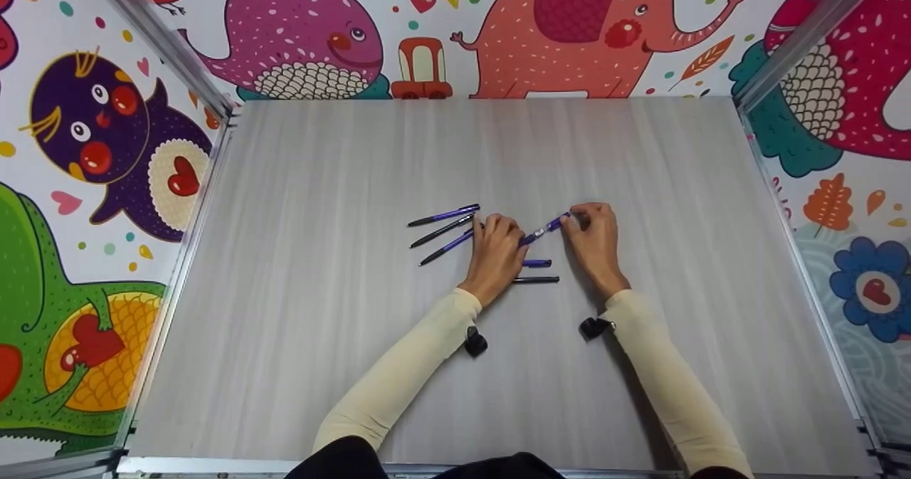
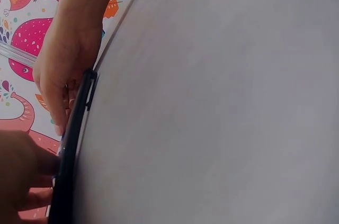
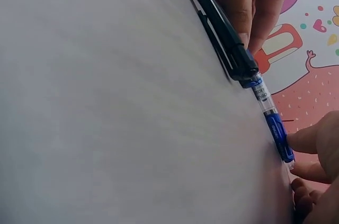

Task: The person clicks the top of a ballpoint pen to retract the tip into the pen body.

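Observation:
A blue pen (image 1: 546, 229) with a clear middle section and a printed label slants between the two hands. My right hand (image 1: 596, 244) pinches its upper right end between thumb and finger; the right wrist view shows this blue end (image 3: 279, 138) close up. At the other end, my left hand (image 1: 496, 255) holds the pen with its fingertips, partly hidden behind a black pen (image 3: 225, 28) in that view. Past the left hand's right side stick out the ends of a blue pen (image 1: 537, 263) and a black pen (image 1: 537, 280).
Left of the left hand lie a blue-and-black pen (image 1: 443, 215), a black pen (image 1: 440, 232) and another blue-and-black pen (image 1: 445, 248), fanned out on the grey wood-grain table (image 1: 320, 180). Metal rails (image 1: 167, 280) edge the table, and cartoon-printed panels (image 1: 427, 30) stand around it.

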{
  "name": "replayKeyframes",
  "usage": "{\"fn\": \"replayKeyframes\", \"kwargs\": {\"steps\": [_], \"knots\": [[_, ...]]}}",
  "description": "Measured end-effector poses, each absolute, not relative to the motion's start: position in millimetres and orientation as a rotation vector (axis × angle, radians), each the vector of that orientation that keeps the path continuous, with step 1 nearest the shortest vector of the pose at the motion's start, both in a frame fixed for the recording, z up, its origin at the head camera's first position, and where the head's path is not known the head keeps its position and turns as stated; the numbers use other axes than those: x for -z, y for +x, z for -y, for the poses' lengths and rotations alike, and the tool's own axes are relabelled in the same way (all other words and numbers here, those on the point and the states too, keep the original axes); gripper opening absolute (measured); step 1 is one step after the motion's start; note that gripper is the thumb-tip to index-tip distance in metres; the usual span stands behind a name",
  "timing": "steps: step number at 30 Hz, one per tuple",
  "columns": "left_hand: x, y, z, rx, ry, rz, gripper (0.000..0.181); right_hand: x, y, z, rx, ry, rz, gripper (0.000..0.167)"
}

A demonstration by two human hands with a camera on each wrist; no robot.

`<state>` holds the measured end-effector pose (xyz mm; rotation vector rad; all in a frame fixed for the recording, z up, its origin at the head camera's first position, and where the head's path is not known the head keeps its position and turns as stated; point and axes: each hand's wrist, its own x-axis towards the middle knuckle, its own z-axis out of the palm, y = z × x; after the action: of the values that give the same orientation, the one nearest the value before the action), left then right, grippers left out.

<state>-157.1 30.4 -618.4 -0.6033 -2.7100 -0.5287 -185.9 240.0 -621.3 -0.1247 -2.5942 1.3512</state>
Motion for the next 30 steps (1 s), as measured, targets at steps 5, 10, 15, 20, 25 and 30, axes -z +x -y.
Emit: {"fn": "replayKeyframes", "kwargs": {"steps": [5,10,15,20,25,30], "knots": [[618,-158,-30,0.555,-0.603,2.714,0.013,621,-185,-238,-1.35,-0.139,2.584,0.024],[617,-159,-31,0.597,-0.597,2.717,0.012,618,-183,-239,-1.379,-0.108,2.569,0.02],[611,-159,-31,0.642,-0.586,2.738,0.012,613,-178,-239,-1.427,-0.073,2.531,0.022],[609,-159,-29,0.741,-0.577,2.727,0.011,604,-175,-237,-1.463,-0.031,2.471,0.023],[625,-168,-26,0.951,-0.576,2.648,0.011,594,-172,-235,-1.479,0.011,2.426,0.024],[642,-178,-24,1.105,-0.559,2.602,0.011,585,-171,-232,-1.483,0.06,2.404,0.026]]}}
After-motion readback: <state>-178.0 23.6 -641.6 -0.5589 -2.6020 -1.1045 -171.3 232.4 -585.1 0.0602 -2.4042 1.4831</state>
